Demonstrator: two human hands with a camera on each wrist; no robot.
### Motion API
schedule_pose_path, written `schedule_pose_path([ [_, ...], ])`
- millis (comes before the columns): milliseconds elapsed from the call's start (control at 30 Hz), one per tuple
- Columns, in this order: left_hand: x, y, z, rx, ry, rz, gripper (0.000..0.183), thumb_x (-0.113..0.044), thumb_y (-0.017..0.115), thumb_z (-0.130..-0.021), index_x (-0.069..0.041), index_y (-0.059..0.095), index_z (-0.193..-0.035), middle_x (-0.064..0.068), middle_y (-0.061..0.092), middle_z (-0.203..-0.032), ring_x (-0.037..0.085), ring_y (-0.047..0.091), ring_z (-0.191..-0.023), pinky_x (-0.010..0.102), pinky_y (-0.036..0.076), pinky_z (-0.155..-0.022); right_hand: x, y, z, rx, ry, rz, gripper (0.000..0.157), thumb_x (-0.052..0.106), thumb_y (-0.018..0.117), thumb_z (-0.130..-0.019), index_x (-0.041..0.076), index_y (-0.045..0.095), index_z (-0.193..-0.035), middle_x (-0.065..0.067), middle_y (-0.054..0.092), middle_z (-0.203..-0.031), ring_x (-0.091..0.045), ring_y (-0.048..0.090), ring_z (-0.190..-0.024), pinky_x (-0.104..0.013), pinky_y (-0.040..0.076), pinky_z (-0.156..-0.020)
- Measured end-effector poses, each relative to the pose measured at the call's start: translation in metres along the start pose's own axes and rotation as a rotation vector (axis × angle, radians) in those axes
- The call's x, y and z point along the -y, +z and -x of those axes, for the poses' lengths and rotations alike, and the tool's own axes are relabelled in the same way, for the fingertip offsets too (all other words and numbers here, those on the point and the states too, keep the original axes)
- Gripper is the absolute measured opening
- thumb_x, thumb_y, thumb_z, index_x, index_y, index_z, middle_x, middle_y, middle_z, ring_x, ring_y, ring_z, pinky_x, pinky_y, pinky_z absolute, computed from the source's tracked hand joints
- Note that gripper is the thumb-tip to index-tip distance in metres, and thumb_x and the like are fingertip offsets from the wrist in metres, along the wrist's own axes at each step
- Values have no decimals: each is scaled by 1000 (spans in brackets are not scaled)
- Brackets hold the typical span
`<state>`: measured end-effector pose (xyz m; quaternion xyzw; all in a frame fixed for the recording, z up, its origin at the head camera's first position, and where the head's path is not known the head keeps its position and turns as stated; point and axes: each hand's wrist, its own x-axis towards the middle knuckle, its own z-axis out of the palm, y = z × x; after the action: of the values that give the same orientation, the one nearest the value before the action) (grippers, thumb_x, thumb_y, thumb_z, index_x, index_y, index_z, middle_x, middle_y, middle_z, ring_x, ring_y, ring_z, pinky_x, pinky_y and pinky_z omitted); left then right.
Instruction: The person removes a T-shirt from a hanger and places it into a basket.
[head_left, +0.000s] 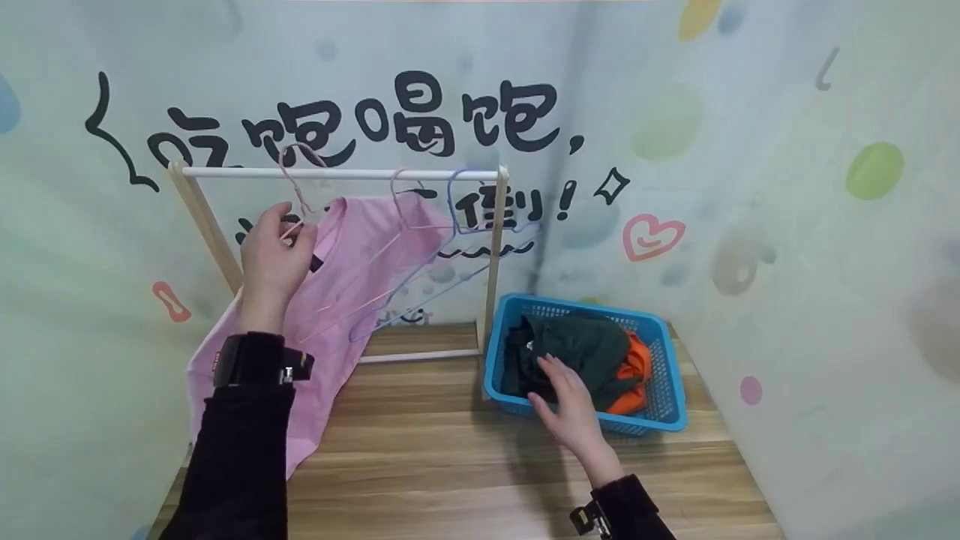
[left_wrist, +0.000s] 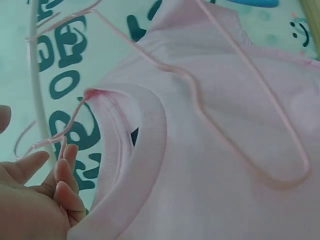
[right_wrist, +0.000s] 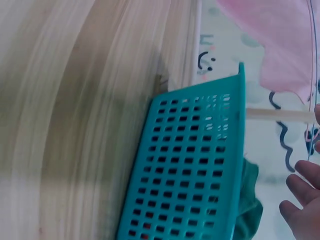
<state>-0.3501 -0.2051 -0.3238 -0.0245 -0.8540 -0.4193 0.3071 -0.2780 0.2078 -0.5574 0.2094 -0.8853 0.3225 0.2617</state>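
Note:
My left hand (head_left: 276, 251) holds a pink wire hanger (head_left: 294, 184) just below its hook, which overlaps the white rod (head_left: 247, 173). On that hanger is a pink T-shirt (head_left: 352, 262), hanging askew with its ribbed collar (left_wrist: 150, 125) close to my left fingers. Fingers spread and holding nothing, my right hand (head_left: 570, 409) is over the near-left rim of the blue basket (head_left: 679, 405). Inside it lie a dark green garment (head_left: 585, 349) and an orange garment (head_left: 637, 367).
The wooden rack (head_left: 493, 262) stands against a printed wall covering. Farther right on its rod hang another pink hanger (head_left: 397, 202) and a blue hanger (head_left: 451, 199), in front of the shirt's edge. Below is a wood-grain tabletop (head_left: 420, 450).

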Motion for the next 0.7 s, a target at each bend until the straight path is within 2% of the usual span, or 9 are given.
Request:
schedule_pose_path([
  [100,1,-3,1,-86,26,-4,44,-15,60,-94,8,55,-131,24,67,-107,39,60,-103,50,41,-94,6,3,-3,9,1,-13,54,20,71,-92,3,52,-139,-19,51,-143,-37,46,-132,-57,38,-104],
  [200,6,-3,4,-137,39,-47,40,-16,60,-94,8,59,-126,25,67,-103,42,57,-103,52,38,-93,12,6,-4,13,5,-26,54,19,71,-92,2,52,-139,-19,50,-143,-37,45,-132,-56,38,-105],
  [300,14,-2,11,-121,12,-92,38,-18,59,-96,6,61,-124,25,65,-101,42,56,-101,52,38,-91,16,8,-4,5,-9,-30,54,17,73,-91,1,53,-138,-21,51,-142,-37,46,-131,-57,38,-104],
  [400,26,1,19,-97,-8,-136,34,-21,58,-97,3,66,-120,23,61,-90,41,54,-95,52,38,-85,19,11,-6,-11,-45,-22,54,14,74,-89,0,54,-137,-21,52,-140,-38,47,-130,-58,39,-102],
  [533,45,8,32,-113,2,-196,24,-23,61,-96,-4,72,-107,17,54,-74,41,54,-85,54,37,-72,25,18,-8,-20,-84,-27,54,15,74,-89,0,54,-137,-18,52,-141,-38,47,-131,-57,40,-102],
  [700,68,15,50,-110,-31,-256,23,-28,61,-97,-8,73,-101,16,53,-70,45,55,-81,56,36,-65,34,28,-10,10,-91,-39,54,18,72,-90,0,53,-138,-18,51,-143,-41,46,-131,-58,38,-103],
])
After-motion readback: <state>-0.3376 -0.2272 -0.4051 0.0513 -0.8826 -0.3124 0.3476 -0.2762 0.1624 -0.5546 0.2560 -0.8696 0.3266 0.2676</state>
